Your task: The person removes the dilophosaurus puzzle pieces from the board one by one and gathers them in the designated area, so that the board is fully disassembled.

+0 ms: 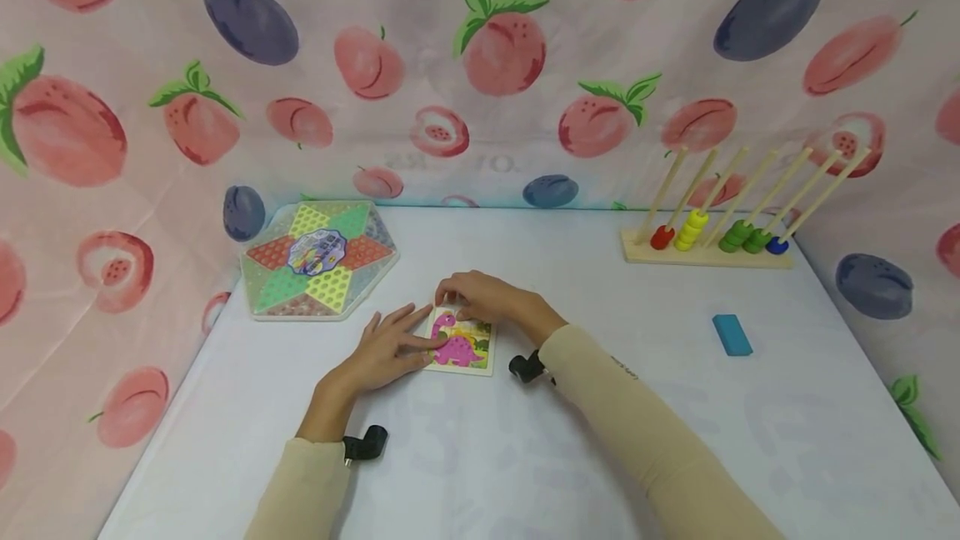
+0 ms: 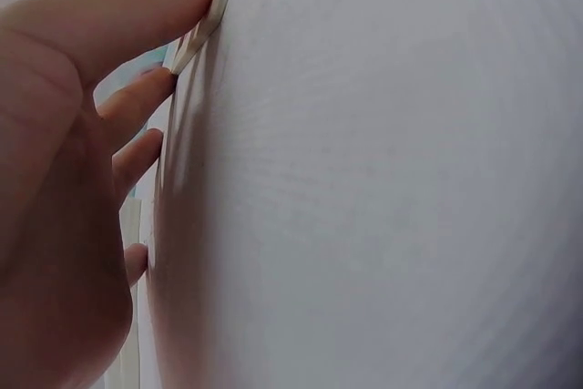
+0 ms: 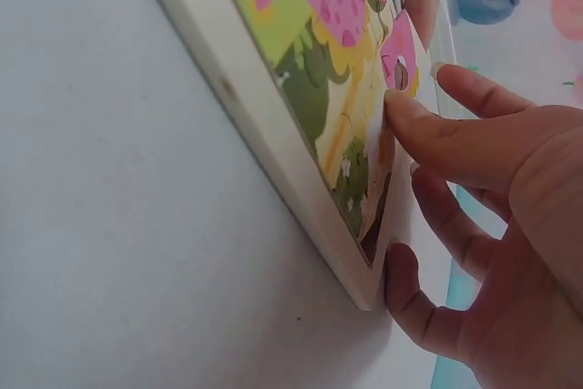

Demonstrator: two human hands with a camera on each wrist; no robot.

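A small jigsaw puzzle (image 1: 459, 352) of a pink dinosaur lies in a pale, thin-edged tray (image 3: 264, 138) on the white table. My left hand (image 1: 387, 347) rests at its left side, fingers spread, with the thumb reaching over the picture. In the left wrist view, that thumb (image 2: 146, 20) touches the tray's near edge. Over the far edge, my right hand (image 1: 480, 297) pinches the puzzle piece (image 3: 399, 54) with the dinosaur's eye, which sits tilted at the corner. Its thumb (image 3: 446, 138) is on the picture side; the remaining fingers curve down beyond the tray.
A hexagonal Chinese checkers board (image 1: 273, 290) lies at the back left. At the back right stands a wooden bead rack (image 1: 637, 252) with upright rods and coloured beads. A blue block (image 1: 732, 335) is on the right. Fruit-print cloth (image 1: 495, 132) hangs behind the table.
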